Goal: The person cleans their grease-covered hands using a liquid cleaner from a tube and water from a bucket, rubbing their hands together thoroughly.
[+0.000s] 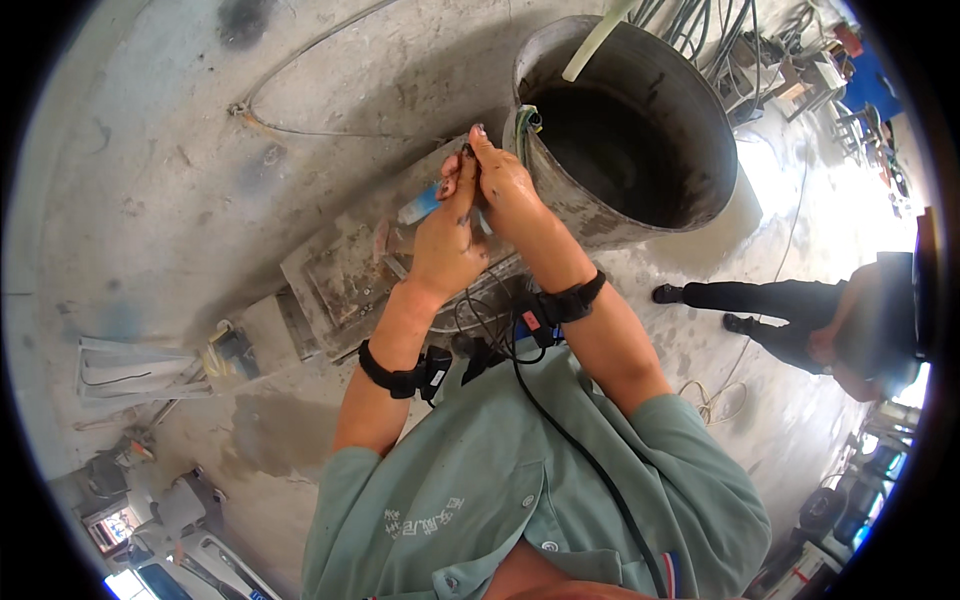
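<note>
My left hand and my right hand meet in front of me over a dusty grey bench, both with closed fingers and dark smudges on the skin. Their fingertips press together around something small and dark that I cannot make out. A blue-and-white object lies under my left hand. Just right of my right hand stands a large metal drum with a dark inside and a green coiled item at its rim. Black straps with devices and cables are on both my forearms.
A pale hose hangs over the drum, with more hoses behind it. Another person in dark trousers stands at the right. A cord lies on the concrete floor. A white frame and machinery sit at the left.
</note>
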The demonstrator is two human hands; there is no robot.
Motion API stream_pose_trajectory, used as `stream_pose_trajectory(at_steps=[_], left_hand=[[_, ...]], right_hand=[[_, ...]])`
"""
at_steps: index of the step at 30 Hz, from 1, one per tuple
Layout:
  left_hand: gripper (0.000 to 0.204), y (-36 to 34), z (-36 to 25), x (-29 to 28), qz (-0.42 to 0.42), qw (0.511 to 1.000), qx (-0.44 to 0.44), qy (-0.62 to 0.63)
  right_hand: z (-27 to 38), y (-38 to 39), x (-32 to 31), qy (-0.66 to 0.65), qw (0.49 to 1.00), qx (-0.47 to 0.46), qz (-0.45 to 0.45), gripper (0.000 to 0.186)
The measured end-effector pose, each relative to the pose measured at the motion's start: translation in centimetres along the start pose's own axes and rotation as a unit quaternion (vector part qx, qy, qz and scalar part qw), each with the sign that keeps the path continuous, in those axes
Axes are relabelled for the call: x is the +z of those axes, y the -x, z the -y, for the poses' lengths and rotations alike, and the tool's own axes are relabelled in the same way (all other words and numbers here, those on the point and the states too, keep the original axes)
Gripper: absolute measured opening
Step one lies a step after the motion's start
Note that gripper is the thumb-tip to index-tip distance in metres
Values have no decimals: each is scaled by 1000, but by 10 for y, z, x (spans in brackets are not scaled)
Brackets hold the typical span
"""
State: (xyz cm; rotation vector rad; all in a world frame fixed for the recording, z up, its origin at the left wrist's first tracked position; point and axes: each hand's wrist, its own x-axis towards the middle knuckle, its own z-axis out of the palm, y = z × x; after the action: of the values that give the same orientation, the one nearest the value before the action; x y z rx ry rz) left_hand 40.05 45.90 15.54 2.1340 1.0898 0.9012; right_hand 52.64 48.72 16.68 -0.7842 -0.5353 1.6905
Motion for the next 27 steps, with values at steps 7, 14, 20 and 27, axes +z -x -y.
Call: stream_pose_trajectory(at_steps=[7,14,20,27], left_hand=[[85,4,-2,-5,4,996,-60,71],[77,6,14,13,5,999,27,16],[89,3,-3,8,36,996,-25,83],[94,6,5,3,48,991,-25,119]], right_hand=[[11,17,22,-2,1000,-22,13,35],[0,2,6,3,1000,0,-31,33],[13,13,-1,19,1000,0,-4,62],[17,21,1,29,998,-2,64,73]])
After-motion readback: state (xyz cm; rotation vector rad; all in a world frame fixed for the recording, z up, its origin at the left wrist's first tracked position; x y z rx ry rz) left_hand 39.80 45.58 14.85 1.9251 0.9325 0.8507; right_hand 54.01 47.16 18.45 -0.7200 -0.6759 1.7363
